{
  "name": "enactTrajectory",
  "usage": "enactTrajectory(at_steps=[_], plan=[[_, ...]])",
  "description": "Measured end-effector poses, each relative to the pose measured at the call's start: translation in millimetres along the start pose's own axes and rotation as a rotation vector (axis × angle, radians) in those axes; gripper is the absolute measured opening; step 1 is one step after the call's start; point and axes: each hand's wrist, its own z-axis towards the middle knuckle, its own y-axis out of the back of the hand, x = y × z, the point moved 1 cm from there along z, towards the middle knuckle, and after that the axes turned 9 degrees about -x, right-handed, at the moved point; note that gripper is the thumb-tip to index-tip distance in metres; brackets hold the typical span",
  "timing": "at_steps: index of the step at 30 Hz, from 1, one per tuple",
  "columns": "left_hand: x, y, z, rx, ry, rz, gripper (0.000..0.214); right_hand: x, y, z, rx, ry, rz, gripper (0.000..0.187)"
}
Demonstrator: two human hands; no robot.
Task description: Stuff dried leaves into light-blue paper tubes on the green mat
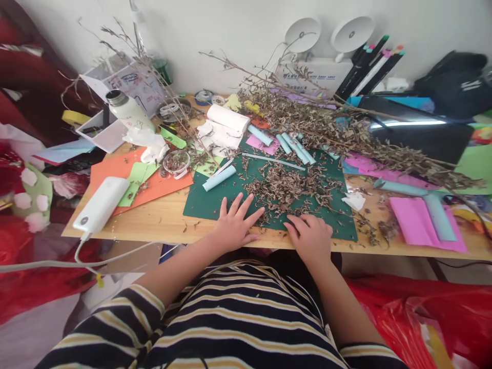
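My left hand (238, 224) lies with spread fingers on the front edge of a green cutting mat (205, 205), left of a pile of dried leaves (286, 188). Nothing is in it. My right hand (312, 237) rests at the mat's front edge, just below the pile, its fingers loosely bent and the thumb side apart; I see nothing held. A light blue paper roll (219, 178) sits beyond my left hand. Behind the pile lie a narrow translucent strip (273, 161) and several more blue rolls (298, 148).
Dried leafy branches (346, 130) stretch across the back right, partly over a black tablet-like panel (423, 130). At left are a white power bank (102, 205) with a cable, orange paper (165, 189) and a bottle (128, 110). Pink paper (413, 220) lies at right.
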Motion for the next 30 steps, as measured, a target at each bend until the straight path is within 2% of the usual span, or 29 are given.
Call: enactTrajectory(at_steps=[4, 7, 10, 13, 16, 18, 22, 26, 28, 30], plan=[[-2, -3.9, 22, -0.028, -0.042, 0.012, 0.062, 5, -5, 22, 0.02, 0.036, 0.017, 0.026], [-5, -8.7, 44, -0.05, -0.047, 0.014, 0.06, 9, -5, 37, -0.079, -0.105, -0.064, 0.034], [-9, -15.0, 67, -0.078, 0.014, 0.018, 0.059, 5, -1, 48, -0.166, -0.242, -0.113, 0.043], [-10, -16.8, 85, -0.11, 0.074, -0.02, 0.056, -10, 7, 45, -0.171, -0.324, -0.099, 0.047], [-4, -8.7, 93, -0.11, 0.059, -0.146, 0.057, -30, 16, 23, -0.16, -0.349, -0.099, 0.051], [4, -0.1, 97, -0.098, 0.045, -0.242, 0.061, -40, 19, 3, -0.122, -0.342, -0.114, 0.056], [16, 6.1, 109, -0.024, -0.002, -0.327, 0.068, -46, 16, -23, 0.052, -0.415, -0.13, 0.066], [3, -7.7, 123, 0.121, -0.126, -0.377, 0.079, -37, 6, -11, 0.104, -0.469, -0.125, 0.07], [-6, -13.5, 127, 0.172, -0.138, -0.419, 0.08, -29, -1, 4, 0.113, -0.442, -0.098, 0.068], [-10, -13.0, 128, 0.165, -0.11, -0.491, 0.074, -20, -9, 19, 0.124, -0.392, -0.032, 0.065]])
